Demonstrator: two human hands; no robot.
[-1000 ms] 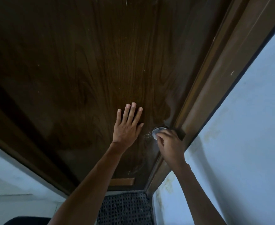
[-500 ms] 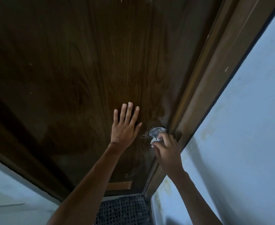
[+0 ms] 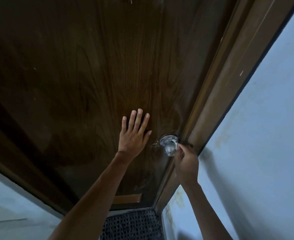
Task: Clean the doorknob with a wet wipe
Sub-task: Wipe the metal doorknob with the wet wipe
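My left hand [image 3: 134, 135] lies flat, fingers spread, on the dark wood-grain door [image 3: 90, 75]. My right hand [image 3: 186, 163] pinches a thin white wet wipe [image 3: 175, 143] against the round silver metal doorknob [image 3: 170, 147] beside the frame. Wiping appears underway; completeness cannot be judged.

In front of me stands a dark brown wood-grain door [image 3: 90, 75], shut against its lighter brown door frame [image 3: 229, 94] on my right. A pale blue wall [image 3: 264, 144] runs beyond the frame, and a dark woven mat [image 3: 132, 224] lies at the door's foot.
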